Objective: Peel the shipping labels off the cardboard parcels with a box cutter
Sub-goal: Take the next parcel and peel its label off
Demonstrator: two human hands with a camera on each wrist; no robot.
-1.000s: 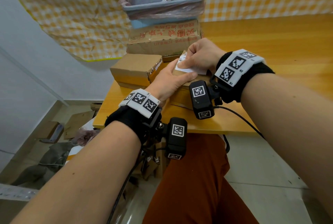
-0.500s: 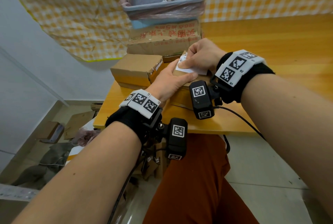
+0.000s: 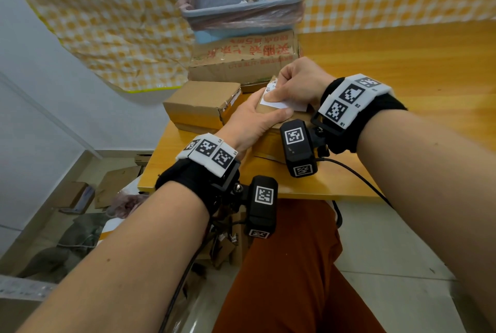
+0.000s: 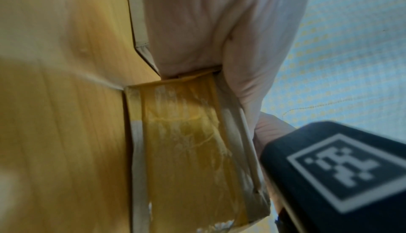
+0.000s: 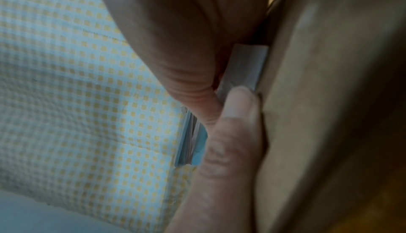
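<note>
Almost nothing has shifted over the last second: at frame centre, left hand (image 3: 252, 123) still clamps the parcel (image 3: 268, 111), right hand (image 3: 298, 83) fingers pinching its half-lifted label (image 3: 284, 104); peeling seems stalled.

Red Chinese print noted on big carton (image 3: 243, 60) at rear, seen upside down, chars not legible. "R1" and "R2" read on white marker band (image 3: 349, 102) of right wrist. Small letter-digit mark on left wrist band (image 3: 208, 151), too small to read. Black print on shipping label (image 3: 271, 87) mostly covered; nothing legible. Square coded tags on wrist cams (image 3: 295, 136), no text.
</note>
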